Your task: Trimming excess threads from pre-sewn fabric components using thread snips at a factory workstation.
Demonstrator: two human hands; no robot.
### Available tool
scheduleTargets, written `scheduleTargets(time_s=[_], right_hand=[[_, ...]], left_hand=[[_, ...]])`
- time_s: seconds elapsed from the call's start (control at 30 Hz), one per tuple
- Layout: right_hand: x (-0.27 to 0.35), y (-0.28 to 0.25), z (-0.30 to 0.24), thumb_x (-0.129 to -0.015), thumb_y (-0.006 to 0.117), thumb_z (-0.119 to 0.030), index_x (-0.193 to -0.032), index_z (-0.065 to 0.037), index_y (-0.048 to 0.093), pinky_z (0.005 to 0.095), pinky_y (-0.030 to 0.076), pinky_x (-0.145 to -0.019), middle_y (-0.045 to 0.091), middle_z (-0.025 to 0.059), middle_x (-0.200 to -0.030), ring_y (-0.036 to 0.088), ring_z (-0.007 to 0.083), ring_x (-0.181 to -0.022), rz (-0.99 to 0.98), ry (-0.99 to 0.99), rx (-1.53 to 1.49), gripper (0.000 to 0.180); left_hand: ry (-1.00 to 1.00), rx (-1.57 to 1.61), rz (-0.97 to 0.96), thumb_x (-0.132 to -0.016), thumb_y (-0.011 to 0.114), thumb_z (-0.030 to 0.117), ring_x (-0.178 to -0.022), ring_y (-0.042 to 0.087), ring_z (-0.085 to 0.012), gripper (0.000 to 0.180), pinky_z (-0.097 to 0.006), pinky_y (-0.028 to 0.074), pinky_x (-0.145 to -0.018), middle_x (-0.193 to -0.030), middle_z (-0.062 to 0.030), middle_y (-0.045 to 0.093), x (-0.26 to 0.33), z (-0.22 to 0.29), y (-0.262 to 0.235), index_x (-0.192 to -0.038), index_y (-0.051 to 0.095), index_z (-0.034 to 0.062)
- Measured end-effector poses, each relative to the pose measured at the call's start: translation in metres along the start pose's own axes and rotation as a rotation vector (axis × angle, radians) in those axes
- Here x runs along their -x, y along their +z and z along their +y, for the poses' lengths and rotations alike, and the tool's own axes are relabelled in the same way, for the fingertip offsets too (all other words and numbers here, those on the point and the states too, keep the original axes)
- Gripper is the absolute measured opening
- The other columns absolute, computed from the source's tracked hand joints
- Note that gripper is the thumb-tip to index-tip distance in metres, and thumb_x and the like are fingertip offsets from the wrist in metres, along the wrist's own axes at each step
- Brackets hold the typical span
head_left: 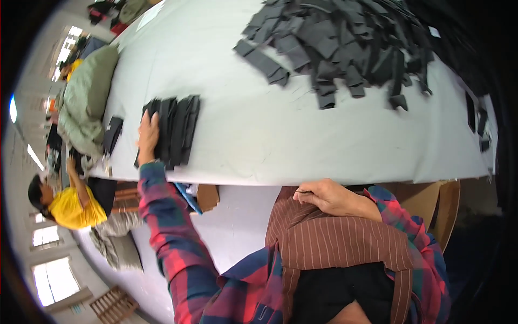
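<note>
Black folded fabric pieces (184, 129) lie side by side in a small row on the pale table, left of centre. My left hand (147, 136) rests on the leftmost of them, its fingers stretched out along the cloth. Close to my lap, at the table's near edge, my right hand (322, 195) is closed in a pinch. A thin dark tip pokes out between its thumb and finger; I cannot make out what it is. At the far right of the table, a large loose heap of dark grey fabric strips (334, 43) spreads out.
A single dark folded piece (112, 135) lies beside a grey-green cloth bundle (89, 102) at the table's left. A person in a yellow top (78, 208) works past that end. Cardboard boxes (208, 197) (447, 210) stand below the near edge of the table (259, 156).
</note>
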State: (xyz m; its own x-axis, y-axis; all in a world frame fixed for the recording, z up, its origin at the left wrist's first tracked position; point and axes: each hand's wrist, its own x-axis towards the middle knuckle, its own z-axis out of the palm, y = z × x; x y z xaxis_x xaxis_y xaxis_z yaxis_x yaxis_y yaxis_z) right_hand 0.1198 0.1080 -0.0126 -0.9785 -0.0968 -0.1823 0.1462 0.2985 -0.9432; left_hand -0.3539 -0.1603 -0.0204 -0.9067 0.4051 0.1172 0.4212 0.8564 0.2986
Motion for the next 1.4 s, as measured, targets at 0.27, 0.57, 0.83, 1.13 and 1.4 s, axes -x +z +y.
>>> scheduleTargets(time_s=[0.27,0.57,0.83,1.13,1.4], right_hand=[[0.023,-0.019,0.012,-0.096,0.047,-0.013,-0.088,0.001,0.057,0.0248,0.047,-0.069,0.062,0.0062,-0.079,0.058,0.0107,-0.073,0.314,0.077,-0.503,0.019],[0.038,-0.023,0.009,-0.095,0.047,-0.013,-0.088,0.003,0.055,0.0267,0.048,-0.066,0.063,0.0081,-0.078,0.059,0.0134,-0.069,0.318,0.09,-0.491,0.019],[0.048,-0.038,0.004,-0.096,0.047,-0.012,-0.089,0.003,0.056,0.0252,0.046,-0.065,0.061,0.0067,-0.075,0.056,0.0121,-0.068,0.38,0.045,-0.433,0.019],[0.021,-0.058,-0.007,-0.084,0.062,-0.016,-0.099,-0.008,0.064,0.0357,0.043,-0.068,0.059,0.0082,-0.079,0.055,0.0265,-0.073,0.706,-0.154,0.255,0.017],[-0.049,-0.091,-0.016,-0.078,0.066,-0.018,-0.098,-0.015,0.067,0.0354,0.036,-0.066,0.055,0.0016,-0.075,0.053,0.022,-0.076,0.808,-0.309,0.803,0.02]], left_hand=[[0.142,0.264,0.158,-0.09,0.056,0.026,-0.092,0.061,-0.0255,0.041,-0.037,0.049,-0.081,-0.109,-0.0178,0.062,0.007,0.174,0.009,-0.125,0.054,0.006],[0.016,0.003,0.064,-0.07,0.071,0.034,-0.099,0.056,-0.0407,0.089,-0.045,0.046,-0.087,-0.125,-0.0303,0.04,0.025,0.348,0.13,-0.14,0.026,0.0018],[-0.134,1.033,-0.263,-0.073,0.056,0.018,-0.062,0.05,-0.0195,0.032,-0.031,0.044,-0.054,-0.078,-0.0093,0.052,0.019,0.27,0.11,-0.099,0.044,0.0033],[-0.437,1.55,-0.318,-0.091,0.058,0.02,-0.067,0.053,-0.0131,0.021,-0.026,0.046,-0.053,-0.085,-0.0028,0.051,0.174,0.272,0.072,-0.104,0.048,0.0062],[-0.342,1.501,-0.044,-0.087,0.052,0.008,-0.082,0.057,-0.0157,0.032,-0.028,0.05,-0.071,-0.097,-0.0087,0.054,0.208,0.262,0.092,-0.116,0.039,0.0002]])
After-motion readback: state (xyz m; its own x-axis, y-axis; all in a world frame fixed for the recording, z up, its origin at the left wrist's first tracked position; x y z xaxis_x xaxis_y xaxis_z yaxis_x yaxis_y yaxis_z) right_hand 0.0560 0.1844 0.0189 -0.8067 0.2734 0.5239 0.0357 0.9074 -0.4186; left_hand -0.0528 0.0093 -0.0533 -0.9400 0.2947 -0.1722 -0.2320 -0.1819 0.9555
